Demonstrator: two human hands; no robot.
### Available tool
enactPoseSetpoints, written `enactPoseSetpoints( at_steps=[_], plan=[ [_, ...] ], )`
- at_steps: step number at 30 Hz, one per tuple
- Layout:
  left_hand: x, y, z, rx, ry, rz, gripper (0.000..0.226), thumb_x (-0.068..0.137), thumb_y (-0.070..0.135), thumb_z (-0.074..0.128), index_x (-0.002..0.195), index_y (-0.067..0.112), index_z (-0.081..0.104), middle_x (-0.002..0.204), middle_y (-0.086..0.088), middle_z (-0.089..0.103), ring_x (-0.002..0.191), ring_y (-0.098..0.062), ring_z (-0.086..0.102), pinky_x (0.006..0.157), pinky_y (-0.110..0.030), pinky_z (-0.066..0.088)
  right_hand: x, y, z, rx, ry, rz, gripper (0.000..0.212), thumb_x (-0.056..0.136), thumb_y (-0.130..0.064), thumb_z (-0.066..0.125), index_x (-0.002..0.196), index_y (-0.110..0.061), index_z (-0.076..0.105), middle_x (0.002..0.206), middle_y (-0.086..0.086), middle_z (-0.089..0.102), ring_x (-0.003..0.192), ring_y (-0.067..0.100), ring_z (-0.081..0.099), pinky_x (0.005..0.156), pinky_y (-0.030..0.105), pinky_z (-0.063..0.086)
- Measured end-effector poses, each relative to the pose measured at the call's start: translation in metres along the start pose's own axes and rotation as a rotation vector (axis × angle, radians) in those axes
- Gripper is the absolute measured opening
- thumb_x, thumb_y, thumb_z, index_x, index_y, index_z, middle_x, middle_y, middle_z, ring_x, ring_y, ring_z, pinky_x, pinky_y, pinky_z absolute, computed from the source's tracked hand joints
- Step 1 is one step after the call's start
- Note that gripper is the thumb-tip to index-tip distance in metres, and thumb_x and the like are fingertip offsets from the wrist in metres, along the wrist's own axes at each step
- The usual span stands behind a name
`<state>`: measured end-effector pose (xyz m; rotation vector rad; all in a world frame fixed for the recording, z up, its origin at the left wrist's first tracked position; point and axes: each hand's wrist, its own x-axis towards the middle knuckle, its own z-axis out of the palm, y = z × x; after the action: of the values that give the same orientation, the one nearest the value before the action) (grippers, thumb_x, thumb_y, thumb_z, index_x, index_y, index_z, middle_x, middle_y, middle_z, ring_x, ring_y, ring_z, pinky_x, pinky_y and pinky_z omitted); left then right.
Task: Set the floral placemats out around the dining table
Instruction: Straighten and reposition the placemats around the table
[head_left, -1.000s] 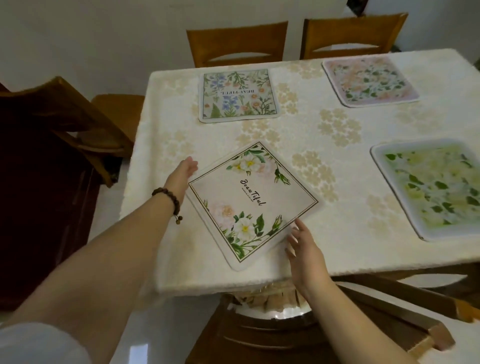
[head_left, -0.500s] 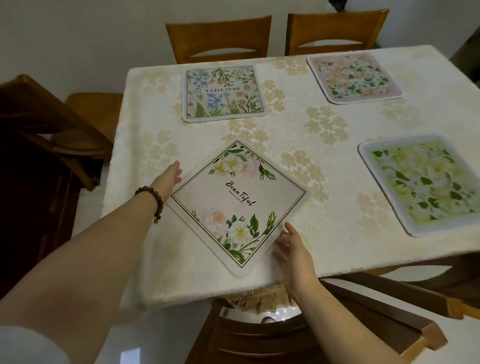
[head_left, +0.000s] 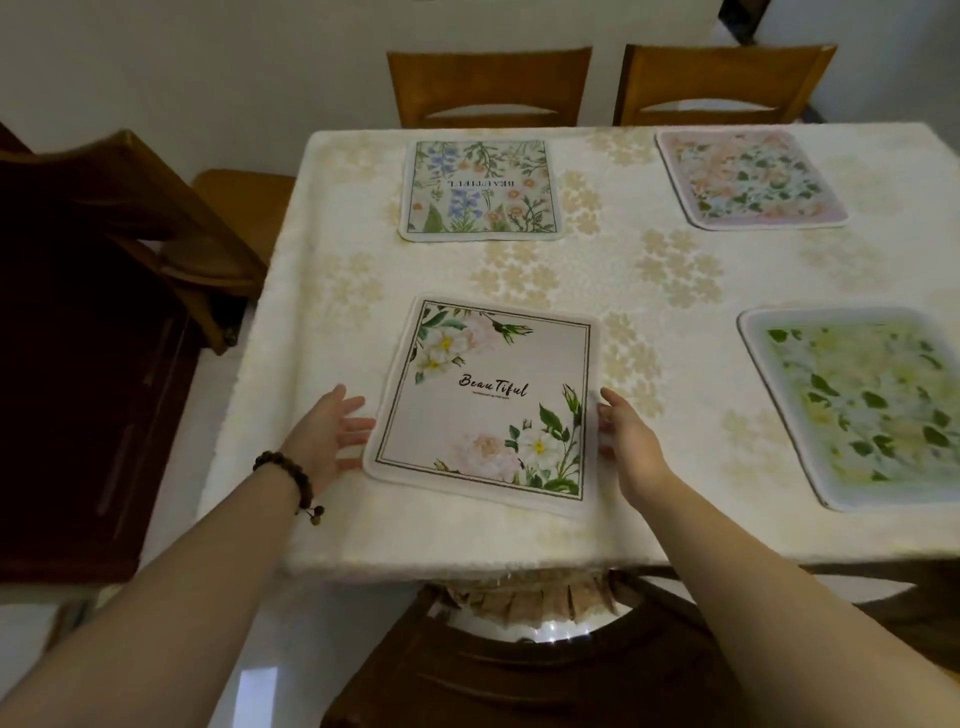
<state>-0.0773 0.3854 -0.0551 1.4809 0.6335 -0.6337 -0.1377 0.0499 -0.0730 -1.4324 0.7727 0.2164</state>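
A square placemat with white roses and the word "Beautiful" (head_left: 488, 400) lies flat near the front left of the table (head_left: 623, 270), its edges roughly square to the table. My left hand (head_left: 330, 434) rests with spread fingers against its left edge. My right hand (head_left: 626, 434) touches its right edge, fingers apart. Neither hand grips the mat. Three more floral placemats lie on the cloth: a blue-flowered one (head_left: 480, 189) at the far left, a pink one (head_left: 748, 179) at the far right, a green-leaf one (head_left: 865, 402) at the near right.
A cream tablecloth with gold flower prints covers the table. Two wooden chairs (head_left: 488, 85) (head_left: 722, 83) stand at the far side, another chair (head_left: 130, 208) at the left end, and a dark chair (head_left: 519, 675) is tucked under the near edge.
The rose placemat has turned from a diamond position to lie square with the table. My left hand slid down its left side and my right hand moved up to its right edge.
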Motion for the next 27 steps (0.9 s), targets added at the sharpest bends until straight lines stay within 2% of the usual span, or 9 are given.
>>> enactPoseSetpoints(
  at_steps=[2,4,6,8,10,11,15,19,27],
  plan=[
    [-0.01,-0.008,0.003,-0.046,-0.015,-0.034,0.056,0.096,0.054,0.032,0.137,0.017,0.045,0.129,-0.014,0.054,0.116,-0.028,0.052,0.086,-0.044,0.046,0.007,-0.006,-0.004,-0.05,-0.002,-0.009,0.065,0.079,-0.038,0.04,0.143,-0.027,0.042,0.13,0.005,0.053,0.118,0.027,0.051,0.101,0.042,0.042],
    [-0.017,-0.015,0.006,-0.081,-0.034,-0.063,0.057,0.096,0.054,0.033,0.138,0.018,0.044,0.13,-0.014,0.053,0.118,-0.029,0.051,0.09,-0.046,0.045,0.015,-0.01,-0.007,-0.076,-0.008,-0.021,0.062,0.081,-0.036,0.04,0.142,-0.026,0.042,0.127,0.004,0.051,0.117,0.025,0.048,0.105,0.044,0.037],
    [-0.023,-0.02,0.009,-0.1,-0.051,-0.079,0.057,0.096,0.054,0.032,0.139,0.018,0.043,0.132,-0.014,0.053,0.118,-0.028,0.05,0.086,-0.046,0.046,0.022,-0.011,-0.011,-0.094,-0.016,-0.032,0.058,0.085,-0.034,0.039,0.141,-0.026,0.043,0.13,0.004,0.049,0.12,0.026,0.046,0.107,0.044,0.036],
    [-0.027,-0.023,0.01,-0.105,-0.057,-0.081,0.057,0.096,0.054,0.032,0.138,0.017,0.043,0.131,-0.013,0.053,0.117,-0.027,0.051,0.083,-0.044,0.046,0.023,-0.014,-0.014,-0.102,-0.012,-0.03,0.054,0.088,-0.032,0.04,0.141,-0.025,0.043,0.125,0.002,0.053,0.113,0.025,0.051,0.095,0.04,0.043],
    [-0.027,-0.024,0.01,-0.088,-0.045,-0.067,0.057,0.096,0.054,0.032,0.138,0.017,0.044,0.13,-0.012,0.054,0.116,-0.026,0.052,0.087,-0.043,0.044,0.019,-0.016,-0.017,-0.091,-0.013,-0.03,0.05,0.09,-0.028,0.039,0.14,-0.024,0.044,0.109,-0.001,0.06,0.096,0.021,0.058,0.076,0.034,0.046],
    [-0.027,-0.024,0.01,-0.078,-0.025,-0.05,0.056,0.096,0.053,0.033,0.137,0.016,0.045,0.13,-0.012,0.055,0.115,-0.025,0.052,0.09,-0.043,0.043,0.017,-0.016,-0.02,-0.083,-0.013,-0.032,0.049,0.091,-0.027,0.039,0.141,-0.025,0.043,0.107,-0.001,0.06,0.095,0.02,0.058,0.074,0.033,0.046],
    [-0.025,-0.025,0.018,-0.087,0.066,0.066,0.051,0.098,0.048,0.035,0.135,0.017,0.048,0.139,-0.01,0.05,0.119,-0.022,0.047,0.099,-0.04,0.037,0.005,0.0,-0.031,-0.065,0.004,-0.078,0.05,0.095,-0.028,0.037,0.145,-0.026,0.037,0.146,0.006,0.042,0.133,0.025,0.041,0.103,0.04,0.038],
    [-0.029,-0.035,0.032,-0.126,0.034,0.081,0.053,0.097,0.047,0.037,0.141,0.016,0.042,0.145,-0.009,0.044,0.129,-0.02,0.041,0.106,-0.036,0.03,-0.011,0.02,-0.029,-0.052,-0.008,-0.035,0.05,0.095,-0.028,0.039,0.145,-0.028,0.037,0.148,0.006,0.042,0.134,0.027,0.041,0.111,0.046,0.034],
    [-0.035,-0.044,0.04,-0.144,0.063,0.091,0.059,0.096,0.045,0.043,0.145,0.013,0.036,0.15,-0.007,0.039,0.134,-0.018,0.038,0.113,-0.034,0.025,-0.022,0.027,-0.025,-0.024,0.016,0.014,0.049,0.094,-0.031,0.041,0.143,-0.032,0.038,0.147,0.007,0.043,0.134,0.029,0.04,0.113,0.051,0.029]
  ],
)
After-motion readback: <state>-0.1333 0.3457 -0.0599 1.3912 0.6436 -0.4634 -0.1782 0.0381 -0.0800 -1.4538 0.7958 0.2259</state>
